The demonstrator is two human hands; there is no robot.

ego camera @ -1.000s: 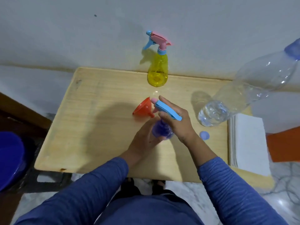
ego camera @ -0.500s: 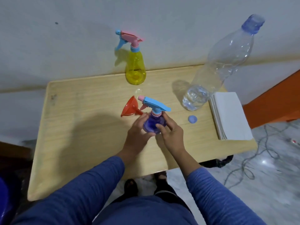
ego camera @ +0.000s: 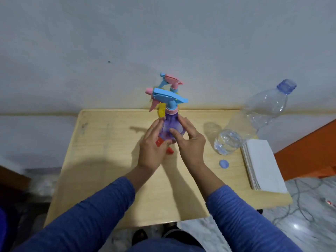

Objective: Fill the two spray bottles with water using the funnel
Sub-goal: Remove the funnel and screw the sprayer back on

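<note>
Both hands, left [ego camera: 154, 144] and right [ego camera: 189, 142], hold the capped purple spray bottle [ego camera: 171, 128] above the desk [ego camera: 109, 160], fingers curved around it. Beneath lies the red funnel [ego camera: 164, 145]. Farther back, the yellow spray bottle [ego camera: 161, 110] stands capped; the water bottle [ego camera: 254, 120] is nearly drained, so filling seems mostly finished.

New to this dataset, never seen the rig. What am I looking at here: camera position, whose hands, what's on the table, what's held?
There is no machine: a person wears one wide-angle camera on the head, looking down at their own hands. The left hand and right hand together hold a purple spray bottle above a wooden table. Its blue trigger head is still on. An orange funnel peeks out beneath the hands. Behind stands a yellow spray bottle, mostly hidden. To the right: a large clear water bottle, uncapped, its blue cap and a stack of white paper.
</note>
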